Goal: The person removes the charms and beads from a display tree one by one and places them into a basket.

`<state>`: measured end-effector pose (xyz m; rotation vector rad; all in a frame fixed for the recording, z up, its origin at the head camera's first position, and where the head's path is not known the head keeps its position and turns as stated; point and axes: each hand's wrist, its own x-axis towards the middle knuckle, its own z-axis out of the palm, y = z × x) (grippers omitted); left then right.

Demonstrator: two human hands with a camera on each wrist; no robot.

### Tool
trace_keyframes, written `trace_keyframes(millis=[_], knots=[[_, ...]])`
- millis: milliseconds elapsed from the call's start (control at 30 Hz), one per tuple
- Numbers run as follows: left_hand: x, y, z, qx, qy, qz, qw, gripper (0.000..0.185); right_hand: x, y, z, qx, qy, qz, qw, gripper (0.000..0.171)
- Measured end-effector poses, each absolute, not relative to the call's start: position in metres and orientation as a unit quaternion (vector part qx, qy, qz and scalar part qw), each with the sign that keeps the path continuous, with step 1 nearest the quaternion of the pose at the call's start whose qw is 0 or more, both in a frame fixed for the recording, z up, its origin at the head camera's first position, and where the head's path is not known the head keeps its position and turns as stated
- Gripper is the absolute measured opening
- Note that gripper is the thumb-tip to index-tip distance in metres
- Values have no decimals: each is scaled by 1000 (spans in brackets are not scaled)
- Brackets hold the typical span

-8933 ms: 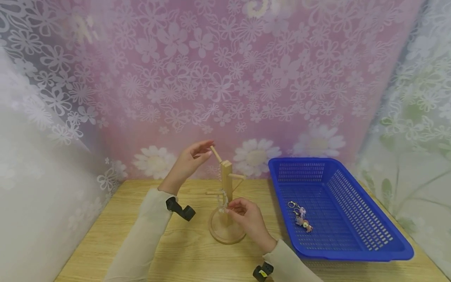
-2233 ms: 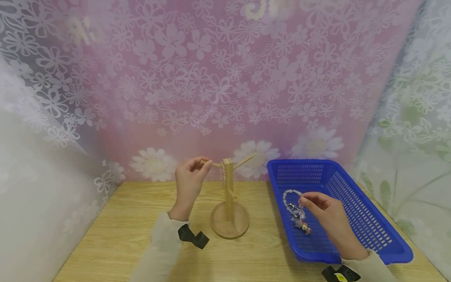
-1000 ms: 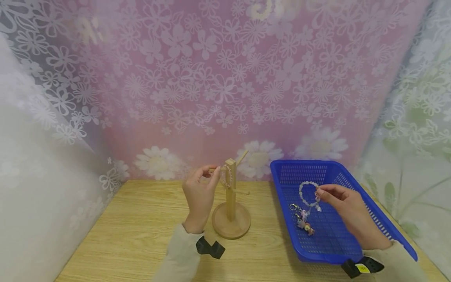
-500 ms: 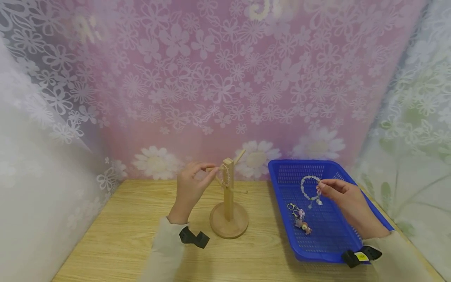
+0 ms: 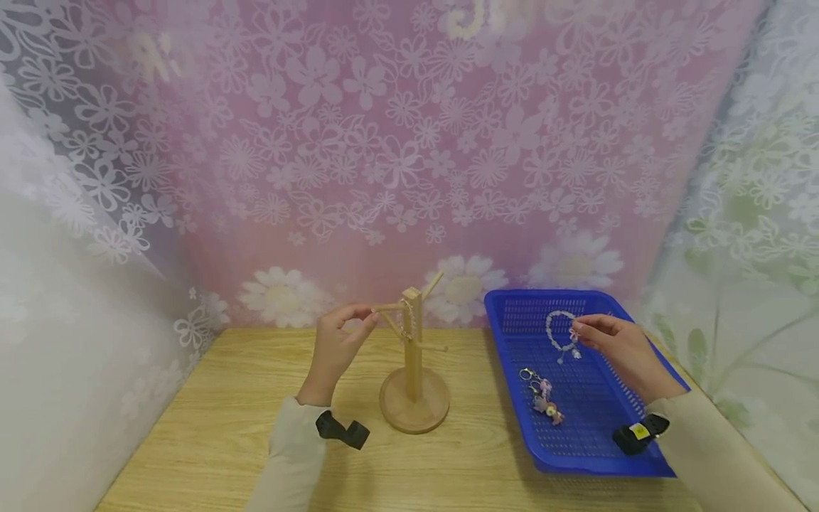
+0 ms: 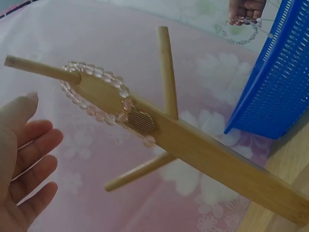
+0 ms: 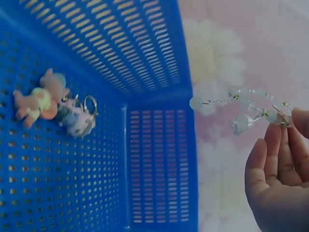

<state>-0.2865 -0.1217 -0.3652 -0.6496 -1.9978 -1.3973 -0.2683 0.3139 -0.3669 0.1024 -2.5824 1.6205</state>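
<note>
I have my right hand (image 5: 617,345) raised over the far end of the blue perforated plastic basket (image 5: 646,427), its fingers (image 5: 585,326) pinching a pale, translucent beaded bracelet (image 5: 559,331) that hangs clear of the basket floor. From the right wrist camera I see round glassy beads, a short metal chain link and a small dangling charm at my fingertips (image 7: 289,126).

My left hand (image 5: 333,348) is up at the light wooden stand (image 5: 412,363), thumb and forefinger closed on the tip of its upper left peg (image 5: 384,308). The stand is a square upright post on a round, flat disc base, with smooth dowel pegs angled out of it; I can count four pegs in the head view. The left wrist camera shows my remaining fingers (image 6: 31,159) lying loosely extended beside the peg.

One second bracelet of clear pinkish round beads (image 6: 104,104) is looped over that same peg against the post, with a small ribbed golden oval charm (image 6: 139,122) resting on the wood.

One keychain (image 5: 542,398) lies on the mesh floor of the basket: metal rings joined to small soft figures in pink, orange and lilac.

Everything stands on a pale wood-grain surface (image 5: 211,427), with flower-printed curtains (image 5: 384,142) behind.
</note>
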Motion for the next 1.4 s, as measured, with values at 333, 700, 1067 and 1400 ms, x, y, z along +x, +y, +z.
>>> trace_keyframes(millis=[333, 700, 1067, 1400], knots=[[-311, -123, -394, -147, -763, -582, 239, 25, -286, 323, -381, 47, -835, 548, 18, 48], [-321, -117, -409, -101, -757, -621, 177, 34, -305, 335, -398, 40, -822, 567, -38, 43], [-326, -110, -417, -101, -709, -687, 119, 34, -317, 335, -411, 30, -821, 567, -63, 45], [-328, -101, -419, -113, -675, -721, 106, 24, -317, 335, -422, 46, -858, 503, -91, 43]])
